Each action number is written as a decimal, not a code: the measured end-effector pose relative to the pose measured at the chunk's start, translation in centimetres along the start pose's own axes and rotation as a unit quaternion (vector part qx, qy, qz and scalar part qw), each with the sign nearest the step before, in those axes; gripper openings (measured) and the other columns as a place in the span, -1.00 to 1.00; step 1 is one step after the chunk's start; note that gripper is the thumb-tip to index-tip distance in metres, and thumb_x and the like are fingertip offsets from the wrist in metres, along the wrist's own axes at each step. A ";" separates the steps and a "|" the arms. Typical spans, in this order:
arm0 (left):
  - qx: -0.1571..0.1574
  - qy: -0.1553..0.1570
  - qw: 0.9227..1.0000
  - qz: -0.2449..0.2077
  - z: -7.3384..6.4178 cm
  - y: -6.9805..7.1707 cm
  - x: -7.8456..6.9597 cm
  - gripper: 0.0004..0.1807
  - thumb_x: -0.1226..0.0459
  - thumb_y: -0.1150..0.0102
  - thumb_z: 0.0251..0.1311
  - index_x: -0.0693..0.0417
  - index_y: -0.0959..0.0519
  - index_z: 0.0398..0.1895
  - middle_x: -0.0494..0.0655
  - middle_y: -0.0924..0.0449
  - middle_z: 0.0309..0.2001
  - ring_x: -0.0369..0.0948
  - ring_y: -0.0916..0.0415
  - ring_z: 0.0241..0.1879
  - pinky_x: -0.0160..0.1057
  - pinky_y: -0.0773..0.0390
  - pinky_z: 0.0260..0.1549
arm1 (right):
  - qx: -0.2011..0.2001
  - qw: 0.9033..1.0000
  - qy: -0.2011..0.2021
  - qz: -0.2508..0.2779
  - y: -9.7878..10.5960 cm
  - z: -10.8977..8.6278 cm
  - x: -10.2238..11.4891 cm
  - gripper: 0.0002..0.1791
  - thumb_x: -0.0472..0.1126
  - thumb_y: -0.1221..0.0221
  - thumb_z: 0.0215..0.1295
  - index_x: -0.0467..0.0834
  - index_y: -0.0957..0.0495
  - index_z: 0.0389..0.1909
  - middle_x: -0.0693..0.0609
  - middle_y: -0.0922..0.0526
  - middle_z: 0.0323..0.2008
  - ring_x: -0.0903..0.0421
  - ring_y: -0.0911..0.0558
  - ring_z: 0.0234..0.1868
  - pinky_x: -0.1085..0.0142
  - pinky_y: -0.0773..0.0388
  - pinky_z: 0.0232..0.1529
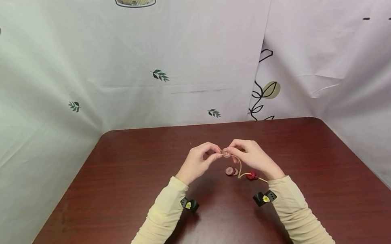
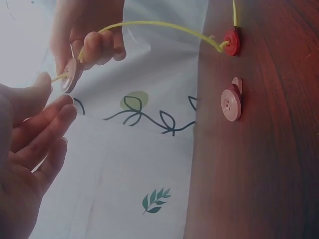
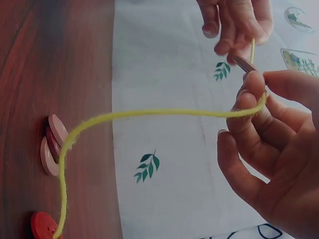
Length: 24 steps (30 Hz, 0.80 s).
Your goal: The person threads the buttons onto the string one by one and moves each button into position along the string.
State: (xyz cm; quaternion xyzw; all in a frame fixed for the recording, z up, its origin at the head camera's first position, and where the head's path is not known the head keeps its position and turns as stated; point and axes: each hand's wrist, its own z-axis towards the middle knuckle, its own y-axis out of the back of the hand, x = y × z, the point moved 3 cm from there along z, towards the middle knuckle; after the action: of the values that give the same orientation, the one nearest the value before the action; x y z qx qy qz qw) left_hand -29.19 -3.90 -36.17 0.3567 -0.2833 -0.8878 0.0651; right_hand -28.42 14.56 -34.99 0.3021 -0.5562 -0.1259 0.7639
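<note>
Pinching yellow cord (image 3: 164,111), the left hand (image 1: 196,164); pinching pink button (image 2: 73,77) between the two, right hand (image 1: 255,158).

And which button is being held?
The pink button threaded on the yellow cord, pinched by the right hand; the other buttons lie on the table.

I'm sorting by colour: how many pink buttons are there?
3: one pink button on the yellow cord, pinched by the right hand; a second and a third on the table, a dark red button between them. More may be hidden.
</note>
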 end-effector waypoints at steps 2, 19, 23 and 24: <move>-0.003 -0.001 1.000 0.005 0.0 0.0 0.0 -0.90 0.36 -0.32 0.13 0.08 -0.61 -0.31 -0.09 -0.65 -0.32 -0.29 -0.53 -0.35 -0.29 -0.58 -0.30 | 0.000 1.000 0.000 -0.003 0.2 0.0 -0.4 -0.79 -0.08 -0.14 0.38 -0.14 -0.62 -0.32 -0.11 -0.57 -0.58 0.04 -0.53 -0.52 0.37 -0.38 -0.49; -0.031 0.028 0.999 0.017 0.0 1.1 0.1 -0.94 0.26 -0.22 0.26 0.05 -0.57 -0.31 -0.13 -0.54 -0.44 -0.23 -0.39 -0.51 -0.40 -0.38 -0.47 | 0.005 0.999 -0.021 -0.025 1.3 -0.3 -0.9 -0.82 0.00 -0.15 0.36 0.01 -0.63 -0.35 -0.05 -0.60 -0.54 0.13 -0.41 -0.55 0.34 -0.30 -0.52; -0.030 0.028 0.999 0.021 0.0 1.1 0.1 -0.95 0.26 -0.22 0.26 0.04 -0.58 -0.32 -0.14 -0.53 -0.46 -0.31 -0.35 -0.52 -0.42 -0.36 -0.48 | 0.004 0.999 -0.021 -0.029 1.3 -0.3 -1.1 -0.82 -0.02 -0.16 0.36 0.01 -0.63 -0.35 -0.05 -0.60 -0.54 0.13 -0.40 -0.57 0.35 -0.31 -0.54; -0.029 0.028 0.999 0.022 0.0 1.1 0.2 -0.95 0.26 -0.22 0.26 0.04 -0.58 -0.32 -0.15 -0.53 -0.46 -0.34 -0.34 -0.52 -0.42 -0.36 -0.48 | 0.003 0.999 -0.020 -0.030 1.4 -0.3 -1.1 -0.82 -0.02 -0.16 0.36 0.00 -0.63 -0.36 -0.05 -0.60 -0.54 0.13 -0.40 -0.57 0.35 -0.32 -0.54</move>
State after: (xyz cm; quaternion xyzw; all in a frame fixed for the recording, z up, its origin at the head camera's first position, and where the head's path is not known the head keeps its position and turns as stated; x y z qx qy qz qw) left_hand -29.40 -4.83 -35.66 0.3730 -0.2628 -0.8839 0.1027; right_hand -28.75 16.32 -35.09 0.3188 -0.5622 -0.1530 0.7476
